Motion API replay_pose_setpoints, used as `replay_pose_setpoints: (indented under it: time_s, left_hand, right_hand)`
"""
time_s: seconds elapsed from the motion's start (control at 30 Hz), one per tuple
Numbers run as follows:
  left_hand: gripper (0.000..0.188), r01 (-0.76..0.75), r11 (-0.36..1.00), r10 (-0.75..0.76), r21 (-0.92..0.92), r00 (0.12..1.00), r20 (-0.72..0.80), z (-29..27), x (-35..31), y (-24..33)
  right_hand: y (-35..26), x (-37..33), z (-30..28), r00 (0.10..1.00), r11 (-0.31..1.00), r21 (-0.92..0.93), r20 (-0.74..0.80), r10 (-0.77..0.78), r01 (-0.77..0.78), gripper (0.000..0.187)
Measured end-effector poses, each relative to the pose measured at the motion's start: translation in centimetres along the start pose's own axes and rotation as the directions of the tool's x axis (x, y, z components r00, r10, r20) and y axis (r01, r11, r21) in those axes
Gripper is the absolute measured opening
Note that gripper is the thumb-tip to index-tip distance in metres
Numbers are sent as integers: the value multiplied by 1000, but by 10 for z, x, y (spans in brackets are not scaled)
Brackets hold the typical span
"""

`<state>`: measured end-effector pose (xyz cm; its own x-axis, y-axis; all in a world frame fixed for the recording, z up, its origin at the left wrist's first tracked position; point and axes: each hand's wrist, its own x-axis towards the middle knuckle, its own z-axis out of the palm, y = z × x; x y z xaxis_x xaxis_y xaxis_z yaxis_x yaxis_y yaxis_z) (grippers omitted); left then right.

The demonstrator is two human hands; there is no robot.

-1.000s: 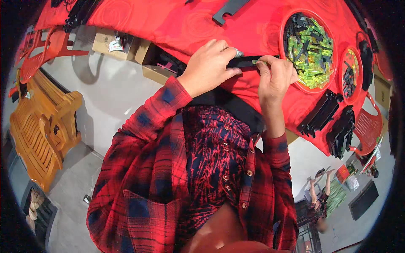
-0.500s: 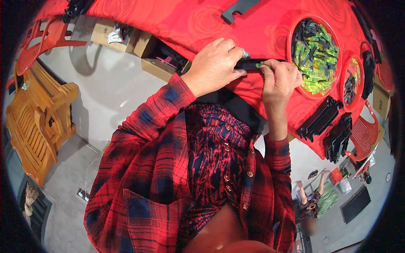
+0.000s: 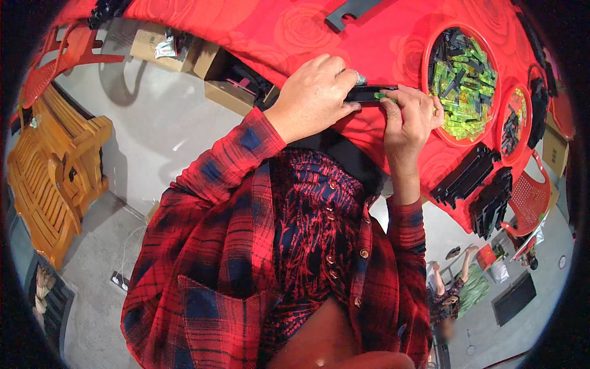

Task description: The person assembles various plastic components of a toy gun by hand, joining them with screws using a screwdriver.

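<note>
The large red basin [image 3: 425, 67] serves here as the landmark. It stands on the red tablecloth [image 3: 393, 37] and is full of small pieces, many of them yellow-green and many of them black. To the left of this basin, near to its rim, the black strip [image 3: 364, 96] is held between the two hands. Its long axis runs from side to side, so that its right end is turned toward the basin.

The left hand [image 3: 318, 92] is the farther one from the basin. It has the strip in a firm pinch, with the thumb at the near edge and the fingers bent over the far edge. The right hand [image 3: 410, 118] is the nearer one; in this view its outer fingers overlap the basin rim, but whether they touch it I cannot tell. Its thumb and first finger make a narrow pinch on a small green piece [image 3: 381, 95], which sits against the strip, just beside the right thumb tip. How deep the piece sits there is hidden by the fingers.

To the right of the basin is a smaller red basin [image 3: 509, 159]. On the basin's near side lie bundles of black strips [image 3: 465, 177], and beyond the hands, up and left from the basin, a notched black piece [image 3: 342, 19].
</note>
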<state>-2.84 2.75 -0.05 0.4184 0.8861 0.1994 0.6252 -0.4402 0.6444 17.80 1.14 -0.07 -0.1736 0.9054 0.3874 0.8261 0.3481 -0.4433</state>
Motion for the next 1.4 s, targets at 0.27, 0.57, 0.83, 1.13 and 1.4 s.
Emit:
replay_pose_setpoints:
  time_s: [0.27, 0.57, 0.83, 1.13, 1.4]
  left_hand:
    - [40, -1, 1000, 1, 3, 1000, -11, 3, -1, -1]
    - [37, -16, 1000, 16, -15, 1000, -19, 4, 1, 1]
    - [37, -25, 1000, 25, 17, 1000, 8, 3, 0, 2]
    - [36, -28, 1000, 28, 9, 1000, 7, 1, 0, 2]
    - [37, -33, 999, 33, 2, 999, 6, 3, 1, -1]
  right_hand:
    - [-3, 1, -1, 998, 995, -78, 35, -52, 55, 17]
    - [-7, -4, 6, 999, 988, -147, 24, -43, 46, 16]
    - [-3, -6, 5, 999, 993, -117, -29, -37, 34, 18]
    - [-4, -7, 9, 998, 999, -52, -70, -1, -3, 17]
    - [-6, -2, 9, 999, 999, -33, -41, 14, -15, 16]
